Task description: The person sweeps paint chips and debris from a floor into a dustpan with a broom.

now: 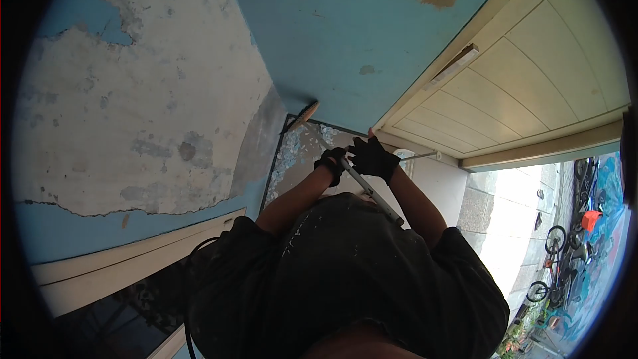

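Observation:
A broom with a long pale metal handle (375, 189) slants from my chest down toward the wall corner. Its flat head (302, 118), brown on top with dark bristles along one edge, rests where the floor meets the corner. My left hand (330, 162), in a black fingerless glove, is wrapped round the handle. Just to the right, my gloved right hand (373, 158) has its fingers spread beside the handle, with one finger pointing up. Whether those fingers touch the handle is hard to see. Pale blue and white paint flakes (286, 159) litter the floor near the broom head.
Peeling plaster (166, 93) covers the left wall. A blue wall (332, 33) stands ahead. To the right is a cream panelled door (505, 86) with a handle. A thin rod (420, 155) stretches near the floor. Bicycles (555, 266) stand outside beyond the paving.

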Demonstrator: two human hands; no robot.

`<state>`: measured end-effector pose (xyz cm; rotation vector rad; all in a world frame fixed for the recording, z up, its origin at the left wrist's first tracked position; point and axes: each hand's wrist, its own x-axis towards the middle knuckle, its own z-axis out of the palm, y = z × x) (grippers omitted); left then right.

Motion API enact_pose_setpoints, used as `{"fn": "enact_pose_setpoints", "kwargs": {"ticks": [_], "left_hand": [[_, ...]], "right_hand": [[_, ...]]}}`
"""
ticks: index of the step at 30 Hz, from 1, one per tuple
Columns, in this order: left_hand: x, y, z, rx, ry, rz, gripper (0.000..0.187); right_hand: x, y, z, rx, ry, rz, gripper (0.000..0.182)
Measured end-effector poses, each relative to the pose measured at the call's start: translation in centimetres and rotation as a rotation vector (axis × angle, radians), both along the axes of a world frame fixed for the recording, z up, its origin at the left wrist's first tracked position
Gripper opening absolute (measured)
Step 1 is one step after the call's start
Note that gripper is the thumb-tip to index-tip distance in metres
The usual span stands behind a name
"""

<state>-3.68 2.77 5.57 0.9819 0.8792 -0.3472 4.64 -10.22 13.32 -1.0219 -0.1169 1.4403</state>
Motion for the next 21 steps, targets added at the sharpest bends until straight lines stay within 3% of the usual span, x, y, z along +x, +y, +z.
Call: {"fn": "enact_pose_setpoints", "kwargs": {"ticks": [3,4,6,10,12,13,15,17,19,21], "left_hand": [[0.3,-1.3,2.8,-0.106,0.143,0.21,0.025],[0.4,-1.7,2.5,-0.103,0.135,0.222,0.025],[0.8,-2.4,0.3,-0.187,0.067,0.304,0.027],[1.6,-4.1,-2.9,-0.192,0.056,0.368,0.022],[1.4,-4.6,-1.8,-0.154,0.047,0.336,0.023],[1.4,-4.7,-0.8,-0.115,0.042,0.297,0.025],[1.4,-4.9,0.9,-0.136,0.035,0.331,0.024],[1.6,-5.0,1.3,-0.158,0.028,0.363,0.023],[1.8,-4.9,1.1,-0.016,0.033,0.144,0.026],[1.8,-5.1,1.9,-0.062,0.015,0.187,0.027]], "right_hand": [[0.6,-0.8,1.3,0.004,0.226,-0.193,0.086],[1.8,-2.9,-3.4,0.008,0.22,-0.18,0.086],[5.6,-1.9,-12.0,0.145,-0.402,0.101,0.089],[5.0,-2.1,-9.7,0.146,-0.521,0.098,0.088],[3.9,-1.6,-3.4,0.038,0.147,0.013,0.049],[4.4,-1.7,-4.5,0.04,0.144,0.021,0.049],[4.8,-1.7,-7.2,0.018,-0.354,0.138,0.047],[5.8,-1.8,-9.3,0.041,-0.337,0.14,0.048],[6.7,-2.0,-10.7,0.062,-0.322,0.138,0.048],[7.5,-1.8,-11.8,0.085,-0.382,0.188,0.051]]}}
